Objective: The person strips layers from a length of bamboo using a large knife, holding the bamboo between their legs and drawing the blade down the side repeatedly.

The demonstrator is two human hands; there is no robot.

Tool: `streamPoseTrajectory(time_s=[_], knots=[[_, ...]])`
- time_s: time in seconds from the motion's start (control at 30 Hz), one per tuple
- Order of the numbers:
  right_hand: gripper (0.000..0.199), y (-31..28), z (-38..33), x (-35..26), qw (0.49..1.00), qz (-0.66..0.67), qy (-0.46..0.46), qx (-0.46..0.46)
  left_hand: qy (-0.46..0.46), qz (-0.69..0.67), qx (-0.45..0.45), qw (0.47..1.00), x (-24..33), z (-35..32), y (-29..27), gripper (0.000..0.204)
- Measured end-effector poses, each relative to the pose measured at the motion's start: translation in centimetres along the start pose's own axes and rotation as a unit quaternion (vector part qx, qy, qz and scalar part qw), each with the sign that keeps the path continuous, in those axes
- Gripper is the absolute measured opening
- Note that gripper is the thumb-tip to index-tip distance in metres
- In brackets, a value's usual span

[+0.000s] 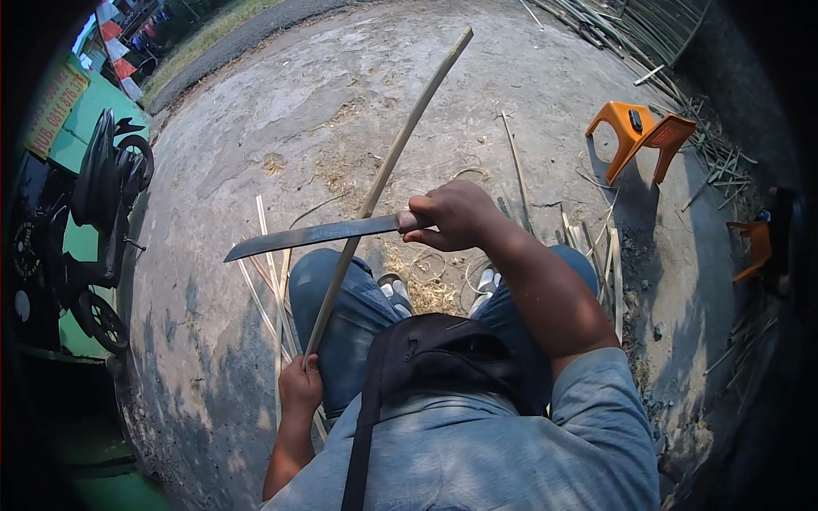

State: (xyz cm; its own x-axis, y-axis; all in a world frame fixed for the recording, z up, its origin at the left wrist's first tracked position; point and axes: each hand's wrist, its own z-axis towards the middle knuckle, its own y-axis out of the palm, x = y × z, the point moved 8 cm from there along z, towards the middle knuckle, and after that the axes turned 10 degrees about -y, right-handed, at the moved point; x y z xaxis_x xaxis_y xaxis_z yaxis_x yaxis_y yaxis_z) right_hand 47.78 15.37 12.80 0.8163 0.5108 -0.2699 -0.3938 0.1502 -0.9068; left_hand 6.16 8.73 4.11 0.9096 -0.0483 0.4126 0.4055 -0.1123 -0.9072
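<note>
My left hand (301, 387) is closed round the near end of the strip (375, 194); my right hand (458, 215) grips the knife (298, 240), blade across the strip. Judged step: shaving; next calls for a controlled stroke.

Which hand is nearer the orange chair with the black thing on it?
Right. The right hand, gripping the knife, is left of the chair; the left hand, holding the strip, is farther left.

Bright dappled daylight, edges fisheye-bent.
</note>
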Motion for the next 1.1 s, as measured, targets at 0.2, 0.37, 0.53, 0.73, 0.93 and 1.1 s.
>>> streamPoseTrajectory(time_s=[0.2,0.37,0.53,0.73,0.93,1.1], knots=[[0.044,-1.0,-2.1,5.8,0.986,0.028,0.14,0.087,0.005,-0.013,0.003,1.0,0.8,0.0,-0.4,0.061],[0.049,-0.5,-2.6,5.6,0.972,0.038,0.21,0.094,0.006,-0.016,-0.01,1.0,0.9,-0.2,-0.8,0.056],[0.041,0.7,-0.4,1.5,0.995,-0.007,0.102,0.016,0.012,-0.016,-0.002,1.0,0.8,-0.3,-0.5,0.056],[0.028,1.5,0.6,1.3,0.997,-0.059,0.053,0.007,0.017,-0.016,0.003,1.0,0.9,0.0,-0.4,0.056],[0.026,0.8,-1.6,6.5,0.972,-0.003,0.234,0.034,0.015,-0.011,-0.007,1.0,0.9,0.3,-0.8,0.057],[0.023,0.8,-2.0,5.7,0.972,0.018,0.233,0.035,0.018,-0.011,-0.02,1.0,0.7,0.1,-0.6,0.057]])
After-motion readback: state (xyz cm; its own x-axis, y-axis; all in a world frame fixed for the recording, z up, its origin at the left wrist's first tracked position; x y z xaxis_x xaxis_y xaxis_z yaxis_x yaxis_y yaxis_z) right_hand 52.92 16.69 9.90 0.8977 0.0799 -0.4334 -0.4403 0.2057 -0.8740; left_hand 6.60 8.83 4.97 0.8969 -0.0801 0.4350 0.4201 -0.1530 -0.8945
